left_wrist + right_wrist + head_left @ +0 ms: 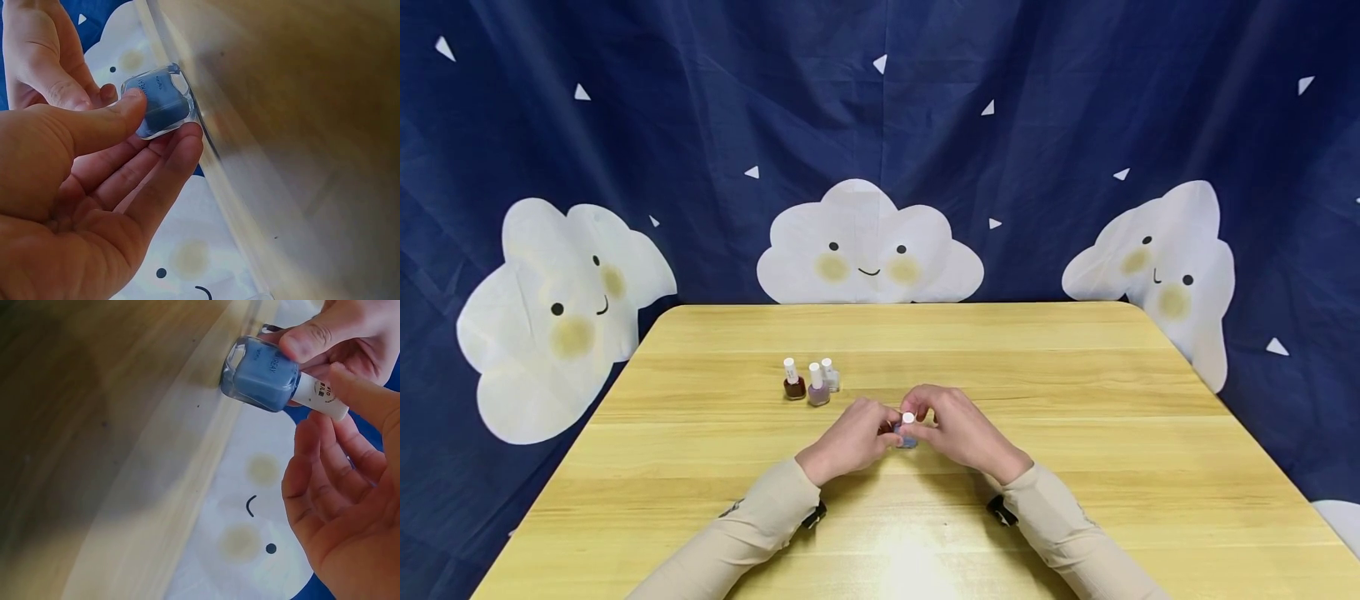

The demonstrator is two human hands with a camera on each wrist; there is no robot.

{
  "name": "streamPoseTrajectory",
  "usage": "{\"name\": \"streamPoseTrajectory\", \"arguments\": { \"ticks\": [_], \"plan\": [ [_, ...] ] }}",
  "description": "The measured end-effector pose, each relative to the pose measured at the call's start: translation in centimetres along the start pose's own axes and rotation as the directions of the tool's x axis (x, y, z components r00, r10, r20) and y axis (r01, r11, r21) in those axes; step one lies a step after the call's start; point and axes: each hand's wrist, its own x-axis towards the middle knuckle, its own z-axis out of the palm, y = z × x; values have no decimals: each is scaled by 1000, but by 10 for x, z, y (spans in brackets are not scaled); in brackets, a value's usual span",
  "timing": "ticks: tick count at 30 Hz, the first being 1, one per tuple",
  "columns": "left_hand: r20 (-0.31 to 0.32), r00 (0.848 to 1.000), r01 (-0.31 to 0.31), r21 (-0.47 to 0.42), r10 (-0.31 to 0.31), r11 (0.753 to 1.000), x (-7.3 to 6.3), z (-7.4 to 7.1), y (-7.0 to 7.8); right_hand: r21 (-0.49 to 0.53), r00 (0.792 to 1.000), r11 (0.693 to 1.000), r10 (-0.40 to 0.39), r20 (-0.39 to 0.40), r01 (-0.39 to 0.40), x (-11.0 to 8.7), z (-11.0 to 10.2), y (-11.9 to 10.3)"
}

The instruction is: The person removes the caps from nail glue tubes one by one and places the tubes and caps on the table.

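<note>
A small nail polish bottle (261, 372) with blue contents and a white cap (314, 395) is between both hands above the table's middle. My left hand (854, 437) pinches the glass body, its thumb (109, 122) on the printed face and its fingers underneath. From the other side, my right hand (964, 432) holds the white cap between thumb and fingers. In the head view the cap points up; fingers cover part of the glass.
Left of the hands, toward the back, stand a dark red nail polish bottle (793, 388), a purple one (818, 392) and a clear one (832, 380), all white-capped. They sit on the wooden table (1075, 367). Behind hangs a blue curtain (1037, 150) printed with clouds.
</note>
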Motion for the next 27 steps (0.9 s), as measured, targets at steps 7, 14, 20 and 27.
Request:
{"name": "streamPoseTrajectory", "arguments": {
  "ticks": [7, 14, 20, 27],
  "plan": [
    [-1, 1000, -5, 0, 5, 1000, 0, 1, -1, 4, 999, 999, 40, -18, -40, 0, 1, -1],
    [9, 1000, 4, -1, -4, 1000, 1, 0, -1, 5, 997, 997, 77, -26, -76, -1, 0, 0],
    [12, 1000, 14, -1, -14, 1000, 1, 0, 0, 3, 998, 999, 53, -25, -53, 0, 0, 1],
    [12, 1000, 3, 1, -3, 1000, 1, 0, 0, -10, 999, 999, 31, -16, -31, 0, -1, 0]
  ]
}}
